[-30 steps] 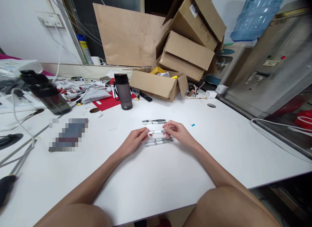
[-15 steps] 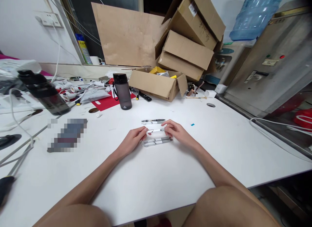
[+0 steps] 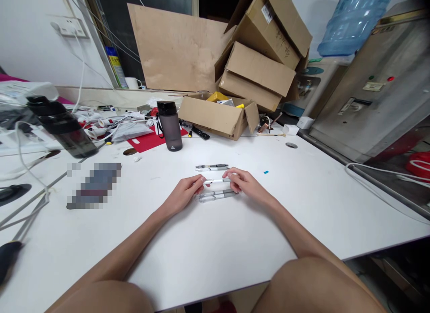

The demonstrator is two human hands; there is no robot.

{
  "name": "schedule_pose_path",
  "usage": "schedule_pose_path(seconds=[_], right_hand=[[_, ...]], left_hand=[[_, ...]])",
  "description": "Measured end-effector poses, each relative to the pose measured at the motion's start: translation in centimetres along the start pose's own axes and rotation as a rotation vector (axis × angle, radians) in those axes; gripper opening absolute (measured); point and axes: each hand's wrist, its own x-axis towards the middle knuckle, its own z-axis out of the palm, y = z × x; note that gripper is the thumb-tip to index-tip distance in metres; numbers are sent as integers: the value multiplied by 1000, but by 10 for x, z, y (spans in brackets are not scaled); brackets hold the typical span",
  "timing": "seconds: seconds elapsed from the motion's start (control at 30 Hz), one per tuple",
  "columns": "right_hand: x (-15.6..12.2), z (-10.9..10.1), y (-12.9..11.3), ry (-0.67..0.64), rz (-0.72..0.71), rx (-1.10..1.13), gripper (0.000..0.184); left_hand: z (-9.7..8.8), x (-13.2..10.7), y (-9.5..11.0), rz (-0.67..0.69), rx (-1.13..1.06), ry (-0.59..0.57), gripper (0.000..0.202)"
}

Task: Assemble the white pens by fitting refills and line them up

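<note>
A white pen (image 3: 215,181) lies crosswise between my hands. My left hand (image 3: 188,190) pinches its left end between thumb and fingers. At its grey right end, my right hand (image 3: 244,184) has its fingers curled round it, the thumb partly hidden. Beyond this pen, a pair of clear-and-grey pens (image 3: 211,167) rests side by side on the white table (image 3: 215,241). Nearer to me, more such pens (image 3: 215,196) lie close together, their right ends partly under my right hand.
A dark water bottle (image 3: 170,127) stands behind the pens; another bottle (image 3: 67,129) is at the left, near a pixelated dark object (image 3: 96,185). An open cardboard box (image 3: 210,115) holds odds and ends at the back. A small blue scrap (image 3: 266,172) lies to the right.
My right hand's raised index finger has come down onto the right end of the white pen. My left hand keeps its pinch, and the other pens stay put.
</note>
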Motion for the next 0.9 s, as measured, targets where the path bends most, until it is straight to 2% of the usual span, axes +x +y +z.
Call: schedule_pose_path(seconds=[0.17,0.33,0.47,0.6,0.77,0.83,0.9], right_hand=[[0,0,0,26,-61,-14,28],[0,0,-1,11,19,-7,31],[0,0,-1,31,-43,3,25],[0,1,0,16,-5,22,26],[1,0,-1,5,13,44,32],[2,-1,-1,-3,29,74,34],[2,-1,-1,-4,33,105,34]], left_hand=[[0,0,0,-9,11,5,46],[0,0,2,-1,18,-14,44],[0,-1,4,-2,42,3,45],[0,-2,7,66,139,20,41],[-3,-3,12,164,301,110,32],[-5,-3,13,161,251,104,30],[-6,-3,14,134,109,72,31]])
